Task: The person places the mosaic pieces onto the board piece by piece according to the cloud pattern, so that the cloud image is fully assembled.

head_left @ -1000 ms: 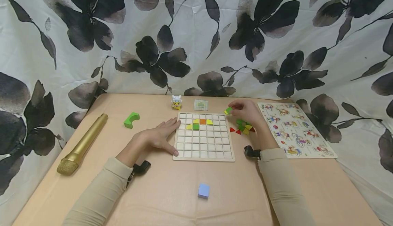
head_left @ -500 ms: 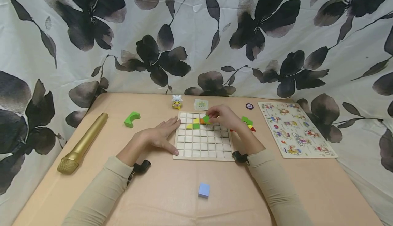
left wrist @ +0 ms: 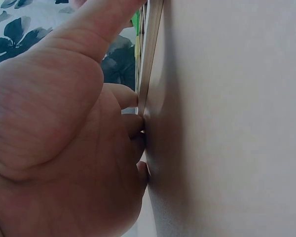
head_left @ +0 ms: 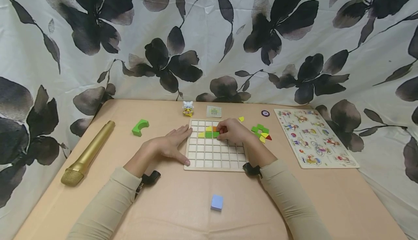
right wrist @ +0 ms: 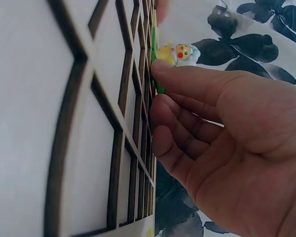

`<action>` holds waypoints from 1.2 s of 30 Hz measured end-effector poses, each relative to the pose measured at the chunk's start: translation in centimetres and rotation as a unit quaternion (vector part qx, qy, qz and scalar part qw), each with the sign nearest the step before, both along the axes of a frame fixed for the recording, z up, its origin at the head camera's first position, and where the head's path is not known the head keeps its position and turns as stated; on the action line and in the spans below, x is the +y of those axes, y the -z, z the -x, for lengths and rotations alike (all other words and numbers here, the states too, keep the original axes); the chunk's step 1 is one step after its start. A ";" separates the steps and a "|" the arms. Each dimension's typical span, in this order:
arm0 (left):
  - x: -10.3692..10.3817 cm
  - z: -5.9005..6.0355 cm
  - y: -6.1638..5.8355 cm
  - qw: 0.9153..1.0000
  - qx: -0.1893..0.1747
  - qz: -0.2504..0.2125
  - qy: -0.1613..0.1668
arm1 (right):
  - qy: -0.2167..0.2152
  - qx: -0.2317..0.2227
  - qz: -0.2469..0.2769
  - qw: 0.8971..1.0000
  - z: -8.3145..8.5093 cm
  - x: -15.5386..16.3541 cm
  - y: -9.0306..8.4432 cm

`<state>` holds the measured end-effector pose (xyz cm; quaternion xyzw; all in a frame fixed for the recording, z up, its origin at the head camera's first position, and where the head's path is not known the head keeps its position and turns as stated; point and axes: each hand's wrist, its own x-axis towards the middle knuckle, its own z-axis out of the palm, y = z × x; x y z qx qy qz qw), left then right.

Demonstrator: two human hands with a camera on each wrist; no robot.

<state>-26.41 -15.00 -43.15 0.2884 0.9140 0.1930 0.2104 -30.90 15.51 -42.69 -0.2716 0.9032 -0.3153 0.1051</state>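
Mid-frame, the right hand [head_left: 233, 130] pinches 1 green tile [head_left: 215, 134] at the grid board [head_left: 216, 156], likely light, stiff, best held by opposite edges; left hand [head_left: 168, 146] spread against the board's left edge

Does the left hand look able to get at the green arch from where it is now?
Likely yes: nothing stands between the left hand and the green arch, though that hand would have to leave the edge of the grid board.
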 end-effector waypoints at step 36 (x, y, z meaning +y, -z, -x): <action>-0.1 0.1 -0.1 1.000 0.000 -0.001 0.005 | 0.155 0.027 0.029 0.987 1.9 13.3 -1.4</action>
